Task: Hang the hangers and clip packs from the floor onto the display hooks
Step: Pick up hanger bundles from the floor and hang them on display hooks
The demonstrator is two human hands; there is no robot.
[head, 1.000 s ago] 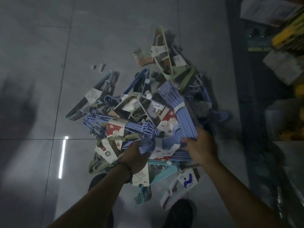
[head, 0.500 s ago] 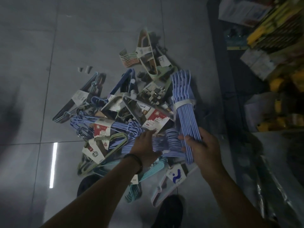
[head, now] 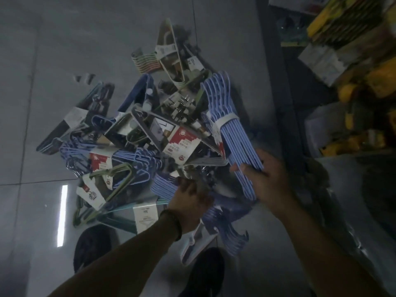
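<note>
A heap of banded hanger packs [head: 137, 138] lies on the grey tiled floor, in blue, green, teal and beige, many with red-and-white labels. My right hand [head: 271, 181] is shut on a bundle of light-blue hangers [head: 232, 129] tied with a white band, lifted at the right side of the heap. My left hand [head: 190, 202] is closed around the hooks of that bundle [head: 165, 187], just below the heap's centre. A beige hanger pack [head: 169, 50] lies at the far end. No display hooks are in view.
Shelving with yellow and white packaged goods [head: 351, 61] runs along the right edge. My two dark shoes [head: 205, 273] stand just below the heap. A bright light reflection [head: 62, 213] streaks the floor tile at left, and bare floor extends left and beyond the heap.
My right hand has raised the blue bundle and swung it to the right of the heap. My left hand stayed low on the bundle's hooks. The camera moved closer.
</note>
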